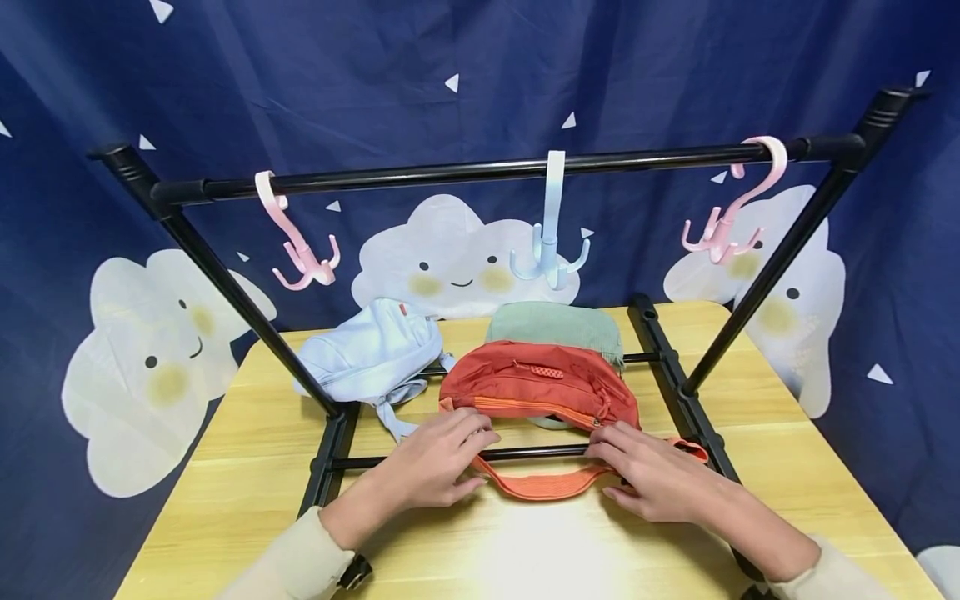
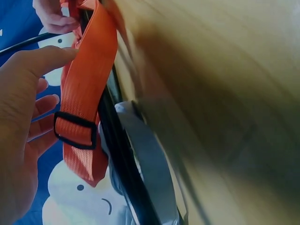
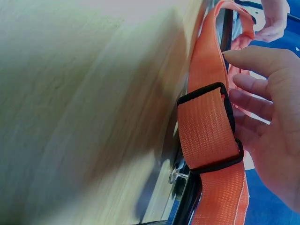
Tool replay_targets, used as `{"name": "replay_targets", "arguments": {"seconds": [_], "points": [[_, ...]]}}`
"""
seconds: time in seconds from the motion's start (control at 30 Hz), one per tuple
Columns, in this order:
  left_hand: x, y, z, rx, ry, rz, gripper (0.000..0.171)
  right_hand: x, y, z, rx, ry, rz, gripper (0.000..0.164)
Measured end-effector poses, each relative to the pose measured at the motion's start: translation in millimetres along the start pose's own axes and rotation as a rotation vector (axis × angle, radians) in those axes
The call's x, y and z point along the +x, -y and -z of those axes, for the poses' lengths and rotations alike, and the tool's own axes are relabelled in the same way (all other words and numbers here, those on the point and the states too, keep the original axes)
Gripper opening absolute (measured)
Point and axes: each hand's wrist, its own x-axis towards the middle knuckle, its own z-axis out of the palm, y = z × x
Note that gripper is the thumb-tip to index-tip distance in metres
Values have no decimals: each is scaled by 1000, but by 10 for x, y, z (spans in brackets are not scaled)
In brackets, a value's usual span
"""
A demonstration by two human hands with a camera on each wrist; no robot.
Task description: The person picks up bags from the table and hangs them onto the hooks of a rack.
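Observation:
A red waist bag [image 1: 540,379] with an orange zip lies across the black rack's base, its orange strap [image 1: 542,485] looping toward the front. My left hand [image 1: 438,458] is at the bag's lower left corner, fingertips against it and the thumb apart. In the left wrist view, the left thumb meets the strap's edge above a black buckle [image 2: 75,130]. My right hand [image 1: 656,473] is at the lower right corner, its fingers loosely bent. In the right wrist view its thumb lies along the strap beside a black slider [image 3: 210,126]; the other fingertips are partly hidden behind the strap.
A light blue bag [image 1: 375,350] lies left, and a green corduroy bag [image 1: 555,323] behind the red one. From the rack's top bar [image 1: 450,173] hang a left pink hook [image 1: 300,250], a blue hook [image 1: 551,225] and a right pink hook [image 1: 731,217]. Slanted posts flank both sides.

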Motion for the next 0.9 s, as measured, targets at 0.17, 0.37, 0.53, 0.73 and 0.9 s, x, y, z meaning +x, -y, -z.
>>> {"name": "replay_targets", "arguments": {"seconds": [0.17, 0.37, 0.53, 0.73, 0.9], "points": [[13, -39, -59, 11, 4, -20, 61, 0, 29, -13, -17, 13, -6, 47], [48, -81, -116, 5, 13, -35, 59, 5, 62, -39, -14, 11, -8, 47], [67, -125, -149, 0, 35, -38, 55, 13, 88, -71, -1, 2, 3, 46], [70, -175, -193, 10, 47, -52, 51, 27, 105, -102, 6, -3, 23, 45], [93, -209, -224, 39, 48, -66, 48, 43, 114, -129, 3, -22, 42, 42]]}}
